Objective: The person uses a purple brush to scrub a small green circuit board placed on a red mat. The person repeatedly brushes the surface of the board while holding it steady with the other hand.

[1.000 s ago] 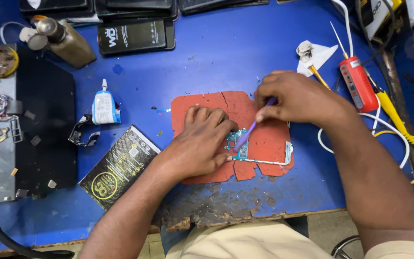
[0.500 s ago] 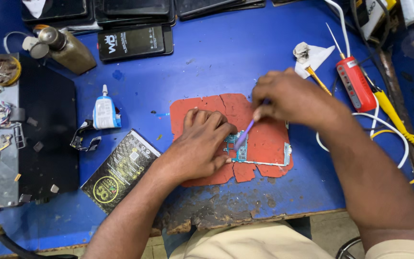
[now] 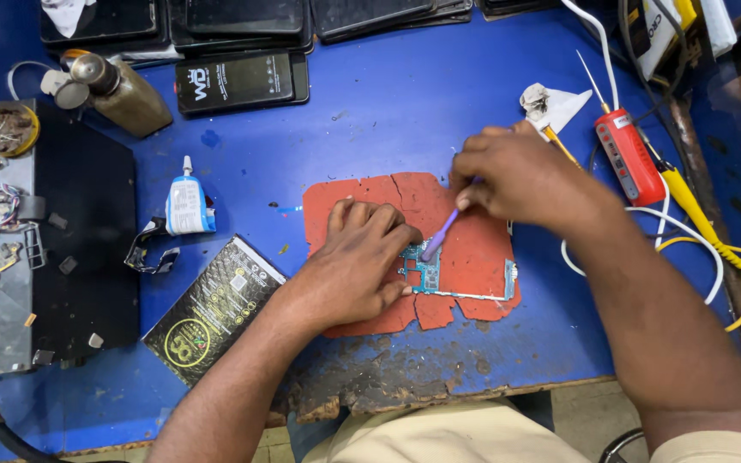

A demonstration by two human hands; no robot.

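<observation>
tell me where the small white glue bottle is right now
In the head view the small white glue bottle lies on the blue table, left of the red mat and the left hand, just above the black packet.

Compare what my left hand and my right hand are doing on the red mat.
The left hand lies flat, fingers pressing the blue-green circuit board onto the cracked red work mat; the right hand is raised and curled, pinching a thin purple tool. Both meet over the board.
</observation>
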